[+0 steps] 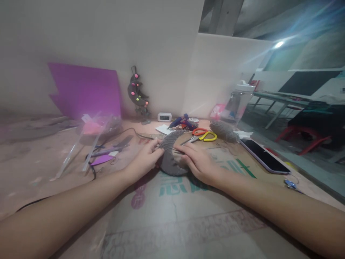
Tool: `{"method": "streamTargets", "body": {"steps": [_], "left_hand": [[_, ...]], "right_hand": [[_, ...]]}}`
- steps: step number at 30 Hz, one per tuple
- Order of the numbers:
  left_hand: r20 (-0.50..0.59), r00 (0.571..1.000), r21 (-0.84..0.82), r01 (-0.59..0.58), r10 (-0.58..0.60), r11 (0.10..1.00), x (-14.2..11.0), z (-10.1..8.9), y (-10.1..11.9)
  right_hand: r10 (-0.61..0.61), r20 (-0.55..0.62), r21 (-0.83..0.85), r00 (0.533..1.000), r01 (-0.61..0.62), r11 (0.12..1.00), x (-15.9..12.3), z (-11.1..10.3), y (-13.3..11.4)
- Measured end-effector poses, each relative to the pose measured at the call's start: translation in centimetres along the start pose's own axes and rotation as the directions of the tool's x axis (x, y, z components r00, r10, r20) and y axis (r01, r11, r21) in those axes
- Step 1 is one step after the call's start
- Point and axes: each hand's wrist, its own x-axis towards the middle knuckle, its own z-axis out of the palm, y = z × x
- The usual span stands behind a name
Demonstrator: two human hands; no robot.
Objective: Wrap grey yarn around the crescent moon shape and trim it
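A dark grey crescent (169, 162) wrapped in yarn lies between my hands, just above a printed cardboard sheet (172, 223). Its upper part shows lighter yarn strands. My left hand (147, 158) grips the crescent's outer left edge between thumb and fingers. On the other side, my right hand (201, 163) has its fingers closed together at the inner curve and lower tip; whether a loose yarn strand is also pinched there I cannot tell. Beyond the right fingers lie scissors (207, 136) with a yellow and an orange handle. A ball of grey yarn (223, 131) rests right of them.
Against the wall hangs a finished-looking crescent (136, 91) with coloured dots. A blue glue gun (183, 122), a small white clock (164, 117) and a clear jar (239, 104) stand behind. Purple sheets (88, 90) and glue sticks (91, 151) are left, a phone (265, 156) right.
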Motion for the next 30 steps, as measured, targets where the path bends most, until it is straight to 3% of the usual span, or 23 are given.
{"method": "streamTargets", "body": {"steps": [6,13,18,23,30], "left_hand": [[0.048,0.998,0.06,0.035,-0.038,0.998,-0.1,0.2,0.1],[0.107,0.99,0.07,-0.094,0.087,0.993,-0.6,0.5,0.5],[0.093,0.983,0.11,-0.17,0.16,0.979,-0.8,0.4,0.3],[0.101,0.983,0.121,-0.166,0.154,0.979,-0.8,0.4,0.5],[0.092,0.991,0.181,-0.115,0.1,0.977,-0.9,0.5,0.7]], "right_hand": [[-0.031,-0.158,0.045,0.987,0.039,0.998,-0.1,-0.3,1.2],[-0.059,-0.049,-0.022,0.997,0.058,0.998,-0.1,-0.3,1.1],[-0.122,-0.016,-0.078,0.992,0.12,0.99,-0.2,-0.6,0.8],[-0.154,-0.001,-0.147,0.988,0.153,0.977,-0.3,-0.4,0.8],[-0.141,-0.048,-0.112,0.989,0.135,0.984,-0.2,0.0,1.3]]}}
